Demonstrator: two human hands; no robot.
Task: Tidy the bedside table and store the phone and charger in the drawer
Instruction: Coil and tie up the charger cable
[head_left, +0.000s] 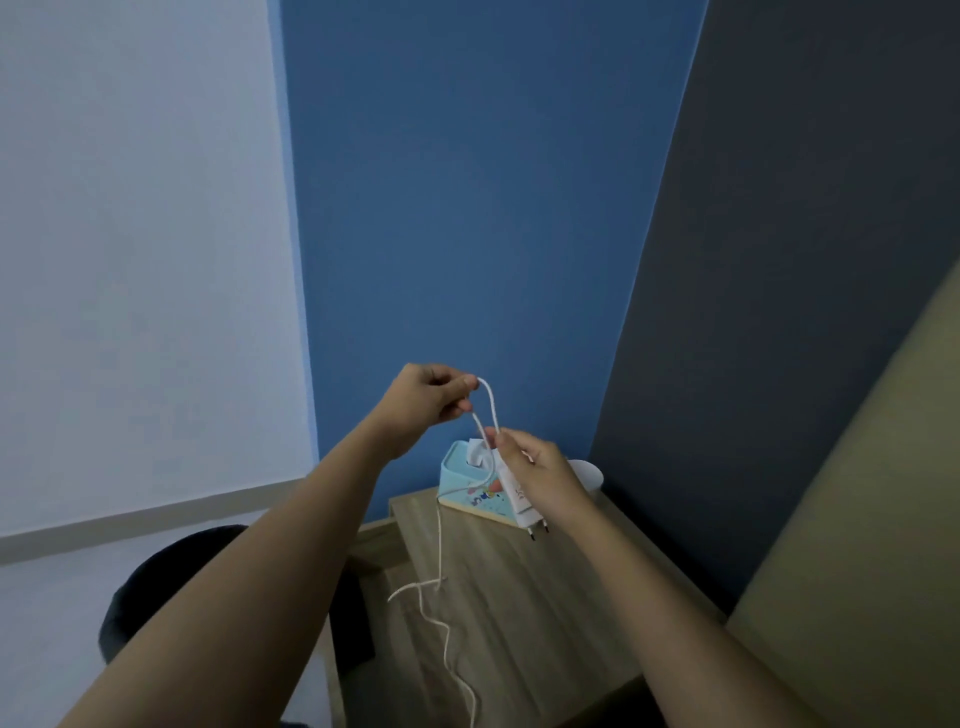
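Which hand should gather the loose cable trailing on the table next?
Left, probably. The right hand is shut on the charger plug and pins the loop's base. The left hand only pinches the cable loop top, so it can let go and reach the slack on the bedside table.

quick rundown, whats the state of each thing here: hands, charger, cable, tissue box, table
left hand: raised, pinching the top of a cable loop
right hand: closed on the charger plug
charger plug: held above the table, prongs pointing down
cable: partly looped between the hands, the rest trailing loose over the table
tissue box: upright on the table, a tissue sticking out
bedside table: drawer not visible
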